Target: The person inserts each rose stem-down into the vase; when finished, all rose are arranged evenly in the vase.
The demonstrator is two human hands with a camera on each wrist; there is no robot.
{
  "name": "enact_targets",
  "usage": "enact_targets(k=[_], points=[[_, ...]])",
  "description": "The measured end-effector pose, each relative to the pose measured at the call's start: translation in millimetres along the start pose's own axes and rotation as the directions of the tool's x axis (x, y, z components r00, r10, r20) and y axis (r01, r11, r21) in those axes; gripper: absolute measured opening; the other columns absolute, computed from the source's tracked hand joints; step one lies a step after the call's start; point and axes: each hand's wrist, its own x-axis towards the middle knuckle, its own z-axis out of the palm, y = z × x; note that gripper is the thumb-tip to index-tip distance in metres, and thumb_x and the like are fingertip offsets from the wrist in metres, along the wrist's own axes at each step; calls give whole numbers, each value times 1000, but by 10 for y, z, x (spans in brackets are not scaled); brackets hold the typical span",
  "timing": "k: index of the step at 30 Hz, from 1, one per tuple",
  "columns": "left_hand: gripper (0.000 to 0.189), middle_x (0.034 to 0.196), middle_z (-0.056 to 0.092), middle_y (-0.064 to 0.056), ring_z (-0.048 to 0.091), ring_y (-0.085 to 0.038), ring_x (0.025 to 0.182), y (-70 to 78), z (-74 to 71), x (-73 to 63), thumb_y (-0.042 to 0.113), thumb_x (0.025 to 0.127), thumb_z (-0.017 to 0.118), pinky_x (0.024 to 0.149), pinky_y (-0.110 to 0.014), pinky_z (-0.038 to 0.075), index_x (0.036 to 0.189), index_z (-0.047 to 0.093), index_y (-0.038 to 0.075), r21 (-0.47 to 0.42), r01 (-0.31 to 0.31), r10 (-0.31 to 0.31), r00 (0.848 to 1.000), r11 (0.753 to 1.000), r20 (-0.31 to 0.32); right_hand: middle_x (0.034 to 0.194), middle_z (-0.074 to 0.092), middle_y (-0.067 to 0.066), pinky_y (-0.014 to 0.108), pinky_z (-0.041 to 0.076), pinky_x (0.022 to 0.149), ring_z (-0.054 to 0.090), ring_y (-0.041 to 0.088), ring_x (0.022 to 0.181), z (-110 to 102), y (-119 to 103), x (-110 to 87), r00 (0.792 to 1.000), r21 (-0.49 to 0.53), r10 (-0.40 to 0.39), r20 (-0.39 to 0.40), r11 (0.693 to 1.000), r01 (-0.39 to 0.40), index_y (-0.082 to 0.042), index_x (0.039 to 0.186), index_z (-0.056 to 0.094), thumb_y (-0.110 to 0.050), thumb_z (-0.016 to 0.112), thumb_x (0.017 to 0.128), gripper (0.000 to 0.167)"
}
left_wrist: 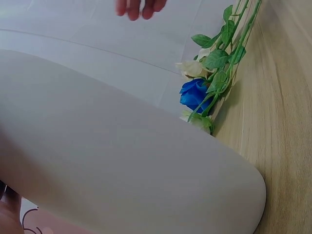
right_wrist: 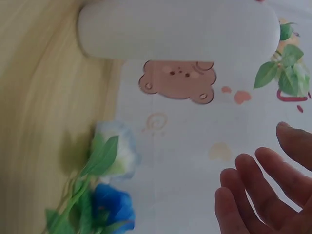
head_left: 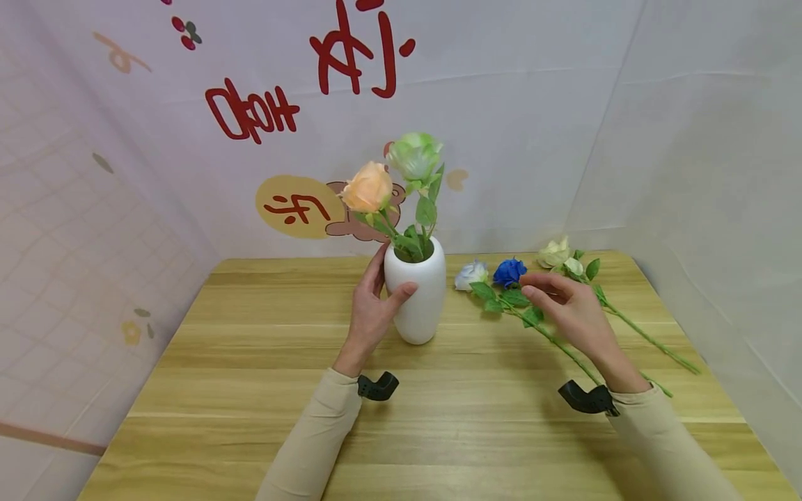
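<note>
A white vase (head_left: pixel 418 299) stands upright on the table, with a peach rose (head_left: pixel 368 188) and a pale green rose (head_left: pixel 415 157) in it. My left hand (head_left: pixel 374 306) grips the vase from its left side, thumb across the front; in the left wrist view the vase (left_wrist: pixel 122 146) fills much of the picture. My right hand (head_left: pixel 573 309) hangs over the loose flowers with nothing in it, its fingers (right_wrist: pixel 263 190) relaxed and spread in the right wrist view. Nearest to it in the head view is a blue rose (head_left: pixel 509 272), lying beside a pale blue-white rose (head_left: pixel 471 275).
A cream flower (head_left: pixel 554 252) with a smaller bud lies at the back right, its green stem (head_left: pixel 658 343) running toward the table's right edge. Behind the wooden table (head_left: pixel 250 390) hangs a printed white cloth (head_left: pixel 514 139); another pale cloth wall (head_left: pixel 720 209) stands on the right.
</note>
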Motion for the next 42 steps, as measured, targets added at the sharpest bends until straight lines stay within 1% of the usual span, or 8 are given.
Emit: enact_targets(k=[8,12,16,23,28,34,38,42], points=[[110,163,38,-8,39,-19,148,2,3,-5,68,83,74,121,-34,32,162,32,4,1,6,-6,1000,1000,0,131,69,12,14,51,87,64,-3,107,-200,341,-111,987,-82,64,144,995,-52,-12,137,67,-33,61,107,37],[110,164,37,-7,39,-19,148,1,-2,-1,67,83,74,121,-34,32,162,31,5,7,10,-10,1000,1000,3,136,66,10,18,52,89,65,14,117,-310,457,-170,969,-136,110,220,987,-82,-13,139,65,-37,59,107,41],[110,164,38,-7,40,-20,148,-7,-21,-1,67,83,74,121,-34,33,162,31,4,8,9,-9,1000,1000,-8,137,65,11,23,53,91,63,29,123,-403,601,-198,944,-159,117,307,985,-71,-10,141,64,-36,58,108,42],[109,164,38,-5,40,-18,148,-13,-13,8,69,82,74,121,-34,33,162,33,8,9,18,-18,1000,1000,12,134,67,16,23,55,88,67,8,114,-552,882,-299,907,-170,157,391,981,-96,-2,141,63,-27,59,108,42],[110,164,38,-5,39,-18,148,11,-13,20,69,82,74,121,-35,33,163,33,7,-11,10,-10,1000,1000,9,138,64,17,24,55,89,65,18,121,-596,940,-317,875,-151,195,443,978,-142,-3,143,61,-32,57,109,44],[111,164,36,-6,38,-18,149,15,-4,28,67,82,75,122,-35,32,163,31,4,-17,2,-2,1000,1000,12,132,67,22,29,59,86,69,16,113,-648,1013,-381,844,-99,231,485,973,-210,4,140,61,-26,57,109,43],[109,164,37,-5,39,-16,148,10,-3,22,66,82,75,121,-32,33,163,31,7,-10,14,-14,1000,1000,7,132,65,26,32,61,84,70,23,109,-637,1081,-417,836,-93,267,479,963,-254,10,139,58,-23,58,109,46],[106,164,37,-5,38,-16,149,0,3,14,64,83,76,121,-31,32,163,32,9,-2,17,-17,1000,1000,6,122,70,20,29,59,75,69,16,96,-566,1106,-402,845,-133,291,448,957,-259,7,137,63,-24,60,107,43]])
